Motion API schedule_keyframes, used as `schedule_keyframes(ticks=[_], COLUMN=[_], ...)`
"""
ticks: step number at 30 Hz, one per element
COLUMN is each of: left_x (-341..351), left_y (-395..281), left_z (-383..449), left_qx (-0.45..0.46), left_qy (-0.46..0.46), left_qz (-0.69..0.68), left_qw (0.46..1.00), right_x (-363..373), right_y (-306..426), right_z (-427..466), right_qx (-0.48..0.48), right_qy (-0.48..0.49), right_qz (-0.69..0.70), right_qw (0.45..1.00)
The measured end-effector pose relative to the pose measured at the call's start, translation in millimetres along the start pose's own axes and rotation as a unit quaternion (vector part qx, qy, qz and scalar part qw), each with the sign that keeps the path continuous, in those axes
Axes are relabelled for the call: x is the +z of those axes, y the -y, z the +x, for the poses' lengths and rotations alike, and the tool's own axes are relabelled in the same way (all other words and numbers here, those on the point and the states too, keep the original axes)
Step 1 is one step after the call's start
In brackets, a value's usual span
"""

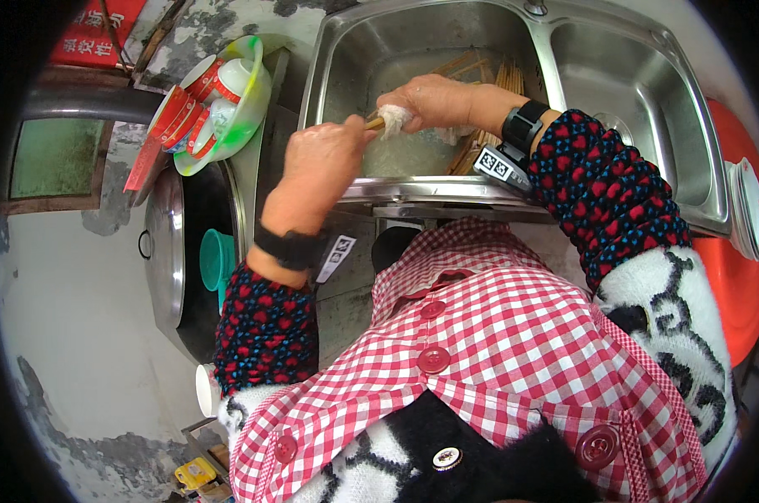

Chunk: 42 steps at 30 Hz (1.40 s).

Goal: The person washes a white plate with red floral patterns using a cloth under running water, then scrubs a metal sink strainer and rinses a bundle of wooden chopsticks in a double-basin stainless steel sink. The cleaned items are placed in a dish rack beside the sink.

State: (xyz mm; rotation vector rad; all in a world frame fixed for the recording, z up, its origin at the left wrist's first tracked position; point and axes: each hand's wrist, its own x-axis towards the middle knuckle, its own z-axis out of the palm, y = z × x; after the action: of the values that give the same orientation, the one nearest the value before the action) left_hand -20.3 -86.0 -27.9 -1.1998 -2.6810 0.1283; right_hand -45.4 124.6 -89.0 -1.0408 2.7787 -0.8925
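Observation:
Over the left basin of a stainless steel sink [411,182], my left hand [326,157] grips one end of some wooden chopsticks [374,124]. My right hand [430,100] holds a wet white cloth [393,118] wrapped around them, close beside the left fingers. How many chopsticks are held cannot be told. Below, in cloudy water, many more chopsticks [510,77] lie in a loose pile at the basin's right side, partly hidden by my right hand and wrist. Another bit of whitish cloth [450,134] shows beneath the right hand.
The second basin [612,82] adjoins on the right, with stacked white plates [745,207] beyond it near a red tub [732,295]. To the left, a green and white basin [254,119] holds several red-and-white bowls [177,113]. A large wok lid [165,251] and a teal plastic dipper [216,259] are nearby.

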Motion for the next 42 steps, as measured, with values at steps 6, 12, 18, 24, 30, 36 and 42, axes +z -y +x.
schedule_keyframes(ticks=[6, 12, 18, 24, 30, 36, 42], left_x=[-31.6, -43.0, 11.2, 26.9, 27.4, 15.5, 14.0], left_y=[19.8, 59.9, 17.0, -31.2, -42.3, -50.6, -63.3], left_z=[-42.3, -92.3, -70.9, -24.3, 5.4, 3.3, 12.8], left_qx=[-0.064, -0.221, -0.349, -0.277, -0.262, -0.232, -0.29], left_qy=[0.019, 0.026, 0.073, 0.137, 0.053, 0.009, -0.047], left_qz=[0.024, -0.155, -0.71, -0.836, -0.868, -0.835, -0.823], left_qw=[0.997, 0.963, 0.607, 0.453, 0.419, 0.498, 0.487], right_x=[5.5, 11.1, -1.0, -26.1, -13.4, -41.5, -21.3], right_y=[-34.5, -57.9, -28.4, -4.5, 20.9, 9.7, 24.0], right_z=[-3.7, -18.7, 8.4, 12.8, 11.8, 1.9, -0.5], right_qx=[-0.003, 0.14, 0.093, -0.002, 0.072, 0.142, 0.21], right_qy=[-0.019, -0.023, -0.184, -0.164, -0.06, -0.297, -0.223], right_qz=[-0.03, -0.293, 0.302, 0.718, 0.638, 0.638, 0.599], right_qw=[0.999, 0.946, 0.931, 0.676, 0.764, 0.696, 0.74])
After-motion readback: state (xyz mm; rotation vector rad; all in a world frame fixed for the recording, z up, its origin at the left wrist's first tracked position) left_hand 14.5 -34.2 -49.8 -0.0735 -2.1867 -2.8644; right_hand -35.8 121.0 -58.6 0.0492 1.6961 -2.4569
